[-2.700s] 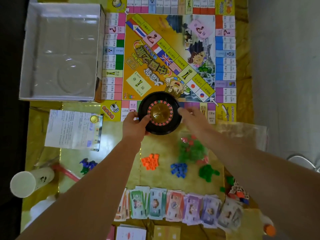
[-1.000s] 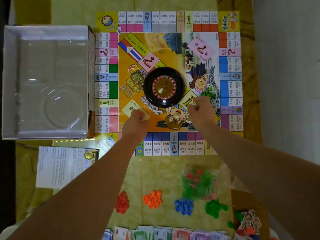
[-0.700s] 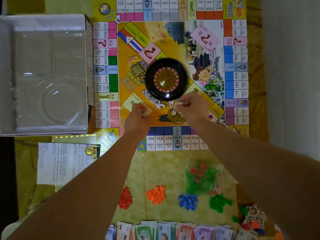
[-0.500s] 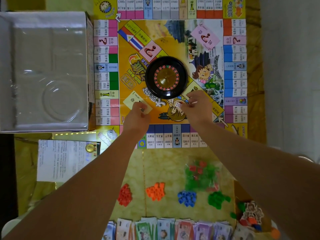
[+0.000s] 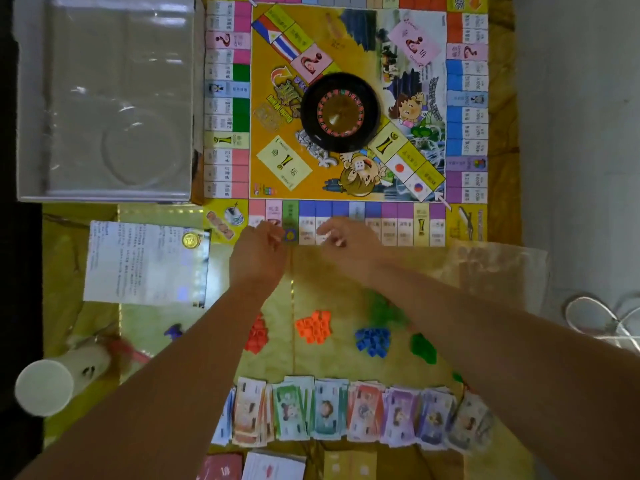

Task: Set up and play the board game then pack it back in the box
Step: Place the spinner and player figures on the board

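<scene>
Now we are judging the die [image 5: 360, 165] light, hard and quick to roll, best pinched across opposite faces. Our left hand [image 5: 258, 252] and right hand [image 5: 349, 241] are hovering, blurred; we cannot tell the fingers' state.

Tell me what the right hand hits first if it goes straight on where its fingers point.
The right hand points left and slightly away, over the board at its near row. Likely first: the left hand, whose fingertips lie close beside it. If it clears them, only flat squares follow. Height is unclear.
</scene>
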Demonstrator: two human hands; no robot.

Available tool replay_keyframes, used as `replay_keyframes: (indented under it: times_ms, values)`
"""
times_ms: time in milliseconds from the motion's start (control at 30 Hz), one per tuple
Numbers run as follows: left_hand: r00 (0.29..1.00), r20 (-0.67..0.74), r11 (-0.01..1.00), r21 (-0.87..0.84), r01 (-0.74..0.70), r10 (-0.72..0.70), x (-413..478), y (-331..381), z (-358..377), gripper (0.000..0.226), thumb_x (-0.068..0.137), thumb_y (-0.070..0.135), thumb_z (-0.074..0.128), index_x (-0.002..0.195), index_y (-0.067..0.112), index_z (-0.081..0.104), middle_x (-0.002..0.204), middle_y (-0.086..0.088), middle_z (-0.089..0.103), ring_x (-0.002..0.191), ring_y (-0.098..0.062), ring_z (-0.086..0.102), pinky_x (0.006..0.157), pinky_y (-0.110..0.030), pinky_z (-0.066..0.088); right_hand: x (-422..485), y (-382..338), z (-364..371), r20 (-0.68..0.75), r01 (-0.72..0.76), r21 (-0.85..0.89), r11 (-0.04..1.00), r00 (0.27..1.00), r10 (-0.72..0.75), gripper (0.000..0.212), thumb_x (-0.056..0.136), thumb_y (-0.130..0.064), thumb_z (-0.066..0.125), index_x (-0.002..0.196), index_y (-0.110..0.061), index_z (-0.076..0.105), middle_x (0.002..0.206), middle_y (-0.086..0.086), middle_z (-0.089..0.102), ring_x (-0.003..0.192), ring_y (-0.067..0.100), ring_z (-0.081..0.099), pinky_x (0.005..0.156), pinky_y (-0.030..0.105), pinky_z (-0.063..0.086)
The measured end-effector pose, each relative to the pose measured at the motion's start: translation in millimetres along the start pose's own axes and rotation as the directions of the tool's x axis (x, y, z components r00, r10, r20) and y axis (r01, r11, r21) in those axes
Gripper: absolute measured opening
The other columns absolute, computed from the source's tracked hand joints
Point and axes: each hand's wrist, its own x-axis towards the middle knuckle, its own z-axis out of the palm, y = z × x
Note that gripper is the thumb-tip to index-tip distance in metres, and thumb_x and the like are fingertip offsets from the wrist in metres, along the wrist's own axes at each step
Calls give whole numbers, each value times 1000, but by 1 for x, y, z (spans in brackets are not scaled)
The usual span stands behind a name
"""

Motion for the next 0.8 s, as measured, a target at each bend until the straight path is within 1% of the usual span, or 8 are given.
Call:
replay_keyframes:
  times_ms: [67, 167, 267, 333, 433, 567, 700, 800]
  values:
    - [1000, -27, 1000, 27, 11, -10, -13, -17, -4, 32, 86, 12, 54, 115, 18, 64, 112, -11, 62, 101, -29, 60, 81, -38, 51, -4, -1, 22, 64, 24, -192, 981, 998, -12, 43, 95, -20, 55, 137, -21, 47, 133, 2, 44, 104, 20, 58, 82, 27, 47]
    - [999, -50, 999, 53, 13, -11, -31, -38, -14, 35, 87, 10, 55, 120, 15, 63, 115, -12, 57, 104, -29, 57, 85, -37, 47, -6, -4, 38, 21, 16, -399, 917, 1000, -9, 47, 93, -21, 55, 139, -16, 45, 135, 4, 33, 105, 22, 56, 85, 33, 50]
    - [995, -103, 1000, 23, 2, 0, -45, -59, -25, 31, 87, 8, 55, 115, 16, 66, 113, -12, 55, 105, -30, 55, 86, -39, 47, -5, -8, 41, -1, 5, -345, 939, 1000, -6, 39, 93, -18, 53, 133, -17, 51, 133, 6, 40, 103, 25, 58, 88, 38, 51]
    - [985, -165, 998, 21, 58, -53, -49, -71, -33, 30, 87, 9, 54, 114, 16, 66, 114, -13, 53, 109, -31, 52, 86, -40, 45, -4, -17, 43, 5, 53, -329, 943, 999, -54, 38, 93, -15, 53, 130, -19, 53, 131, 6, 45, 105, 24, 58, 92, 39, 48]
    - [965, -220, 986, 54, 160, -145, -52, -90, -47, 37, 87, 9, 54, 124, 13, 60, 124, -16, 50, 115, -34, 46, 91, -42, 41, -2, -38, 58, 75, 141, -320, 937, 990, -123, 43, 92, -11, 53, 134, -19, 51, 135, 6, 45, 113, 24, 54, 96, 34, 42]
    - [968, -99, 973, -13, 232, -232, -53, -110, -61, 40, 93, 12, 49, 133, 13, 53, 136, -11, 49, 119, -31, 50, 97, -40, 41, 5, -55, 85, 209, 183, -437, 881, 973, -99, 48, 95, -17, 52, 141, -19, 44, 147, 5, 35, 124, 26, 49, 100, 38, 42]
    - [968, -7, 963, -110, 248, -250, -55, -123, -74, 40, 96, 14, 47, 137, 18, 50, 142, -5, 48, 126, -26, 49, 103, -34, 37, 12, -65, 100, 132, 115, -564, 817, 990, -49, 53, 94, -20, 52, 145, -14, 39, 148, 6, 28, 124, 27, 48, 98, 36, 45]
    - [973, 10, 964, -138, 228, -229, -56, -130, -77, 42, 96, 15, 48, 138, 19, 49, 144, -3, 47, 128, -24, 47, 104, -33, 37, 15, -70, 110, 80, 74, -651, 756, 996, -29, 50, 94, -23, 52, 141, -10, 42, 142, 8, 29, 117, 31, 51, 93, 44, 49]
